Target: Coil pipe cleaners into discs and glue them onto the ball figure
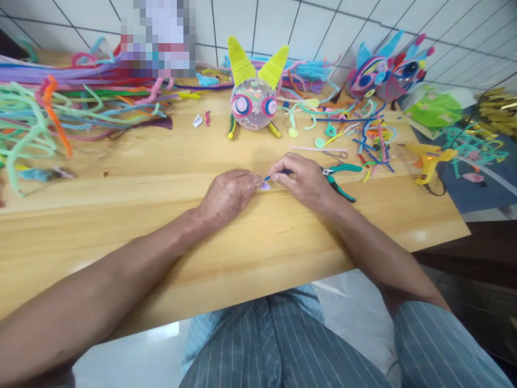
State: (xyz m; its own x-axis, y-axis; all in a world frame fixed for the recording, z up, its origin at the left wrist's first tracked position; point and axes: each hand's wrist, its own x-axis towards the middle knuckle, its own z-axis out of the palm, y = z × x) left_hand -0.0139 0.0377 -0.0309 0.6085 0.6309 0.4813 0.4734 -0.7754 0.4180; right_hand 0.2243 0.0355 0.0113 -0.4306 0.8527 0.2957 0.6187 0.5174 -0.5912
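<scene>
My left hand [229, 195] is closed in a pinch on a small purple piece [264, 186], low over the table; its exact kind is too small to make out. Facing it, my right hand [302, 177] pinches a short blue pipe cleaner [267, 178], whose tip points toward the purple piece. I cannot tell whether the two touch. Green-handled pliers [343, 180] lie just beyond my right wrist. Behind both hands stands a clear round animal figure [254, 116] with yellow pipe-cleaner ears and blue-and-pink ringed eyes.
Loose pipe cleaners [36, 118] spread over the left of the wooden table [133, 194]. Cut scraps [374, 140] lie at the right, near small scissors [337, 155] and a yellow glue gun [430, 159]. More decorated figures [371, 75] stand by the tiled wall.
</scene>
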